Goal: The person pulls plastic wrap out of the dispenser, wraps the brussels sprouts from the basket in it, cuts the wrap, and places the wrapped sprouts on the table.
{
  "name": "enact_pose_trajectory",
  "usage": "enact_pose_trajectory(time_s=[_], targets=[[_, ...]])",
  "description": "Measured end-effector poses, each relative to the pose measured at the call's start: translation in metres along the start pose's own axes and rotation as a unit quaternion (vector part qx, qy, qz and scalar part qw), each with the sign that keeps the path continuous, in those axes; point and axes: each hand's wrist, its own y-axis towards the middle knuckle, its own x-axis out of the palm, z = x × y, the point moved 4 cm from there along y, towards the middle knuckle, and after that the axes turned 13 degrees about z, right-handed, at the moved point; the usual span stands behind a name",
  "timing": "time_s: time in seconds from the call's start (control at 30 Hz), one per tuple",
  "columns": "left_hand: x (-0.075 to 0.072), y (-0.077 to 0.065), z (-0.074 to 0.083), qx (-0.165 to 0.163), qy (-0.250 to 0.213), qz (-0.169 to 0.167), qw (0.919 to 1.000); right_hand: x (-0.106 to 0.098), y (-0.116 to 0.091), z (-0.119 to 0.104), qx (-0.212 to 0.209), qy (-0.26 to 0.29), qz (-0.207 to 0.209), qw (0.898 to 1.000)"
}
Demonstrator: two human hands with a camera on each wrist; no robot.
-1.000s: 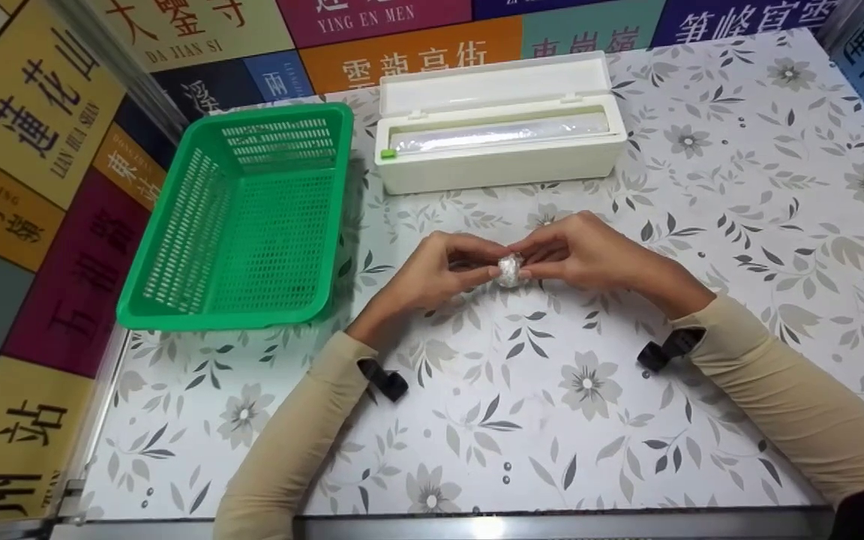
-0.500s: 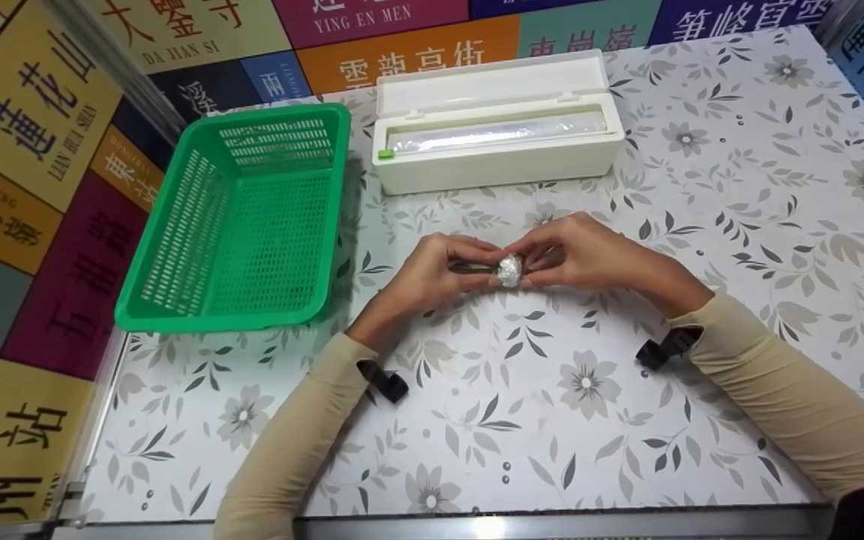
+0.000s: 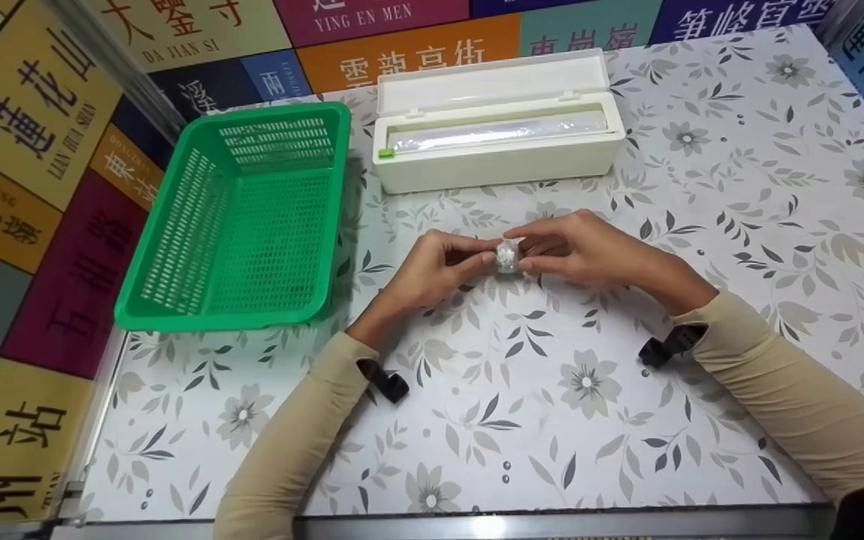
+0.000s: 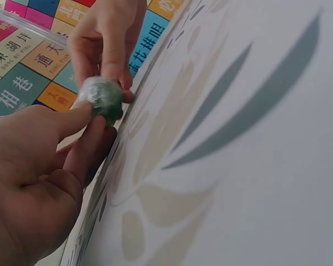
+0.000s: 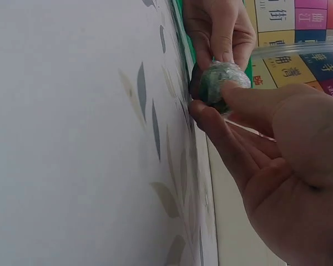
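Note:
A small round bundle of clear plastic film [image 3: 507,256] sits between the fingertips of both hands, close over the table. Dark green shows through the crinkled film [image 4: 104,95] in the left wrist view; what lies inside is not clear. From the left, my left hand [image 3: 430,271] pinches the bundle between thumb and fingers. My right hand [image 3: 591,251] pinches it from the other side, thumb at the front and forefinger over the top. In the right wrist view the right thumb presses on the side of the wrapped bundle [image 5: 215,83].
A green plastic basket [image 3: 271,217] with slotted walls stands at the left. Behind the hands is a white cling film box [image 3: 499,166], lid raised, a film roll [image 3: 499,133] inside and a small green piece at its left end. Lettered panels [image 3: 57,127] line the table's back and sides.
The bundle has turned slightly between the fingers and risen a little in the head view. Both hands have shifted their fingertips on it. Basket and box have stayed put.

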Motion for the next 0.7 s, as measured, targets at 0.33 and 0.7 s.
enact_pose_trajectory(time_s=[0.33,0.7], targets=[[0.004,-0.0022,0.0021,-0.023,0.001,0.014,0.9996,-0.0014,-0.0002,-0.0016,0.0,-0.016,0.029,0.999],[0.0068,-0.0019,0.004,-0.016,-0.018,0.015,0.9996,0.0026,0.0012,-0.0018,0.027,0.037,0.011,0.999]])
